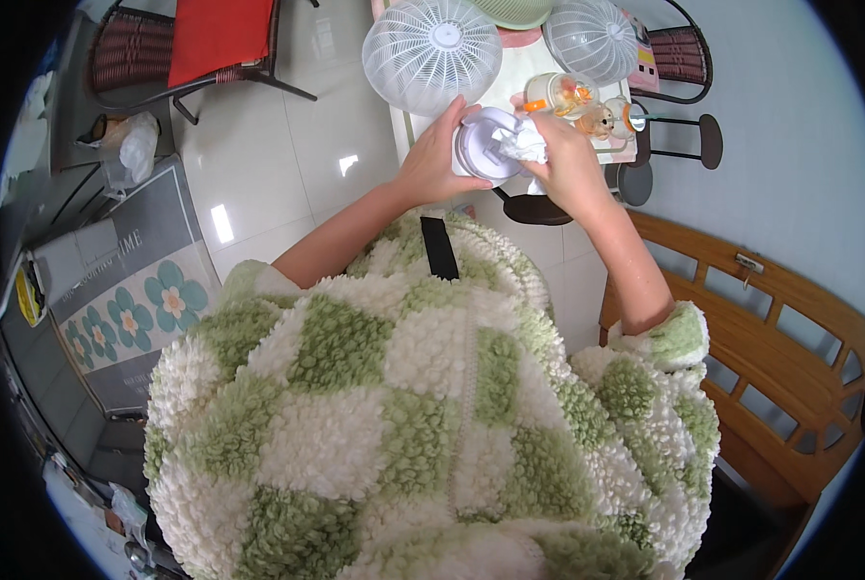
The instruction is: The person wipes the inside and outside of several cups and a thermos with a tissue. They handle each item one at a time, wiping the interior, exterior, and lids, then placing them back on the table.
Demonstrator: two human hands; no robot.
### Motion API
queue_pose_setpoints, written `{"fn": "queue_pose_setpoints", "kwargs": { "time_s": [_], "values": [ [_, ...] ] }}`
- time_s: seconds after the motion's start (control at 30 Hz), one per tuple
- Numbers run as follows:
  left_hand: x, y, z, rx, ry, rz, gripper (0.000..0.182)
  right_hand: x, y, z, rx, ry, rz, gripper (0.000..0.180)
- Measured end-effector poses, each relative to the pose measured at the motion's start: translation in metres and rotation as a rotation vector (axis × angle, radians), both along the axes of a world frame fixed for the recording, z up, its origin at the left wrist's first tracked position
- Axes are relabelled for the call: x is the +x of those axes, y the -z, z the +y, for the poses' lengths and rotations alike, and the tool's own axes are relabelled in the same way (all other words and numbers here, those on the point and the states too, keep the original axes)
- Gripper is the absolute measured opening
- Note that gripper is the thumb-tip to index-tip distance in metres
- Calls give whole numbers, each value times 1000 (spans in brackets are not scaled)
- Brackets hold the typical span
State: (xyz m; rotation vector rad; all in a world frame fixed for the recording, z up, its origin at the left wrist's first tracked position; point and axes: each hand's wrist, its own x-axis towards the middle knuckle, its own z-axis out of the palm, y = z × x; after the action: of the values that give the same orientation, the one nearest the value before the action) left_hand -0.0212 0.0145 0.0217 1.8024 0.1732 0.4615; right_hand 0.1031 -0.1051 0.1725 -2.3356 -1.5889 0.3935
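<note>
My left hand (pixel 432 161) holds a pale lilac round lidded vessel (pixel 474 154) by its side, thumb and fingers spread around the rim. The vessel has a curved handle-like part on top; its lower body is mostly hidden from above. In my right hand (pixel 571 163) is a crumpled white tissue or cloth (pixel 523 142), pressed against the right side of the lid. Both hands are in front of my body, at the near edge of a table (pixel 513 81). Just beyond them sit a clear jar with an orange part (pixel 548 93) and a small bear-shaped item (pixel 596 120).
White slatted plastic domes (pixel 421 69) (pixel 593 45) and a green basket (pixel 517 10) stand on the table. A lidded cup with a straw (pixel 626 117) is near its right edge. A dark stool (pixel 535 210), a wooden headboard-like panel (pixel 773 326) and a wicker chair (pixel 131 51) surround me.
</note>
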Motion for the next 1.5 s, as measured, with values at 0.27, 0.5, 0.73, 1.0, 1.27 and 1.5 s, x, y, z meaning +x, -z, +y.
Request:
{"fn": "queue_pose_setpoints", "kwargs": {
  "time_s": [0.27,0.5,0.73,1.0,1.27,1.5],
  "values": [
    [11,5,-13,90,-50,-19,117,14,-7,-3,-128,-172,-273,40],
    [6,-2,-10,93,-58,29,112,-8,6,14,-141,359,-178,35],
    [12,3,-17,101,-59,28,109,-3,32,-12,181,525,314,32],
    [12,4,-13,116,-63,7,107,3,12,-22,178,219,14,44],
    [10,4,-10,114,-66,11,105,31,-39,-18,-260,-225,-47,62],
    [8,3,-6,144,-76,3,107,44,-28,7,-189,-645,-501,49]
  ]
}}
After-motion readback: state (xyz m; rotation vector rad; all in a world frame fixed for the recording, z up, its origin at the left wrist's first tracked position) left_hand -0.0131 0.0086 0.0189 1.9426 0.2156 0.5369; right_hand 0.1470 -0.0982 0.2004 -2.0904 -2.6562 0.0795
